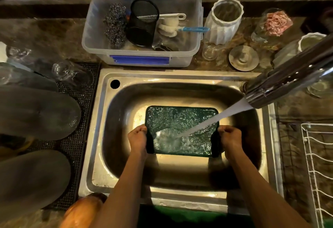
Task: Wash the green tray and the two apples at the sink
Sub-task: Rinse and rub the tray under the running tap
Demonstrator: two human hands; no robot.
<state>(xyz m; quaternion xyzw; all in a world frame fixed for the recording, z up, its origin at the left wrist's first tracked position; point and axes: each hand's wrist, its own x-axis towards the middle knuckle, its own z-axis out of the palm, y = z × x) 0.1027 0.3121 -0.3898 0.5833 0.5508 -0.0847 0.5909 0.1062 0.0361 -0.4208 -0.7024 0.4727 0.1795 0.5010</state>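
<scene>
The green tray (180, 117) is held flat and low inside the steel sink (100, 137), full of rippling water. My left hand (137, 138) grips its left edge and my right hand (230, 137) grips its right edge. A stream of water (212, 119) falls from the chrome faucet (288, 78) at the right and strikes the tray's near half. No apples show in this view.
A clear plastic tub (142, 54) with steel wool, a black mesh cup and brushes stands behind the sink. Glass lids and glasses lie on a black mat (84, 119) at the left. White vases and a metal plug sit at the back right, a white wire rack (317, 164) at the right.
</scene>
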